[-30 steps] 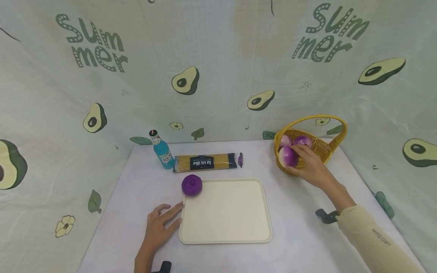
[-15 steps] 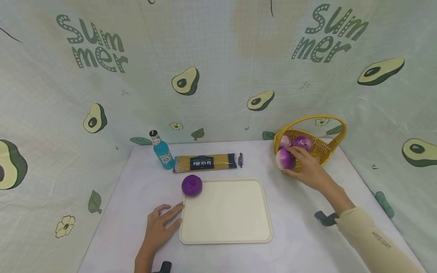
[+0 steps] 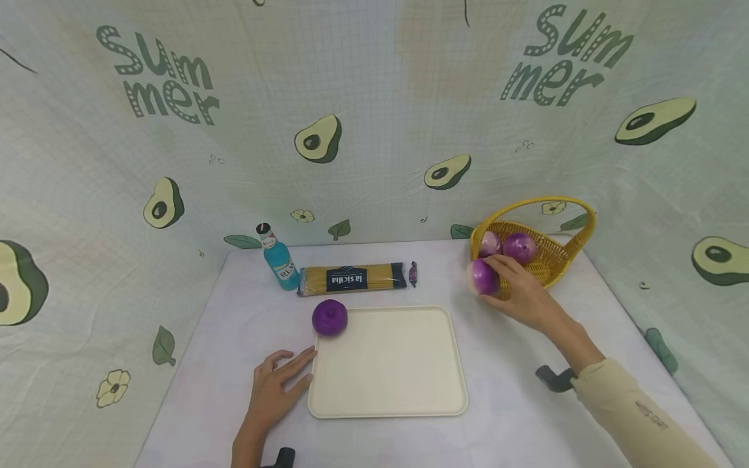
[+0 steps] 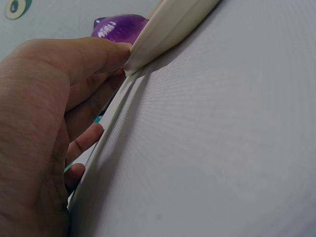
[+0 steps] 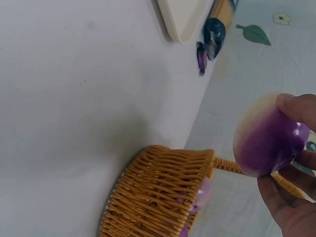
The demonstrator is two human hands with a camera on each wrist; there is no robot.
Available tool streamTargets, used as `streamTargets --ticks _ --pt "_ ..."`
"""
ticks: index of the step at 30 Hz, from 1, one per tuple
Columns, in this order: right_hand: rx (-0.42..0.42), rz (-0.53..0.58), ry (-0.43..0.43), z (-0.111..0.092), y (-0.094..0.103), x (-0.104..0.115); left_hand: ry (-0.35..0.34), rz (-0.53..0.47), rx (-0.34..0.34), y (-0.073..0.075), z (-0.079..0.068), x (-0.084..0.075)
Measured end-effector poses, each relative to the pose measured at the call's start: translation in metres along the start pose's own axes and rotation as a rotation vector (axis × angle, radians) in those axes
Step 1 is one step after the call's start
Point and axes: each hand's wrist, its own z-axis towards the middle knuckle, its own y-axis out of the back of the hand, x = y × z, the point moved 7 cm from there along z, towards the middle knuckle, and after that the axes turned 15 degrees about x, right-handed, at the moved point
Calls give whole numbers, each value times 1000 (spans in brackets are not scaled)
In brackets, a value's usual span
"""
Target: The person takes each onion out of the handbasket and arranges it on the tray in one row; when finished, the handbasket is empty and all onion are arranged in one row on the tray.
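My right hand (image 3: 523, 296) pinches a purple-and-white turnip (image 3: 483, 278) between thumb and fingers. In the right wrist view the turnip (image 5: 266, 138) is raised above the yellow wicker basket (image 5: 158, 192). From the head view it overlaps the near left rim of the basket (image 3: 558, 263). Two more purple-and-white turnips lie in the basket, one at the back left and another turnip (image 3: 519, 247) beside it. My left hand (image 3: 276, 387) rests with spread fingers at the left edge of the cream tray (image 3: 389, 364). A dark purple round vegetable (image 3: 329, 318) sits on the tray's far left corner.
Behind the tray lies a pack of spaghetti (image 3: 351, 278), with a small purple wrapped candy (image 3: 413, 274) at its right end. A blue bottle (image 3: 279, 258) is at the back left. Printed cloth walls (image 3: 374, 130) border the white table (image 3: 509, 390).
My right hand has lifted the turnip out of the basket and moved it slightly left and toward me, past the rim. The left hand and the tray have stayed put.
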Motion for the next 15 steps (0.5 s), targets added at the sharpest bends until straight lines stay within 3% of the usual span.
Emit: streamTargets --ticks 15 --pt "17 -19 37 3 -7 15 -6 3 -6 0 0 0"
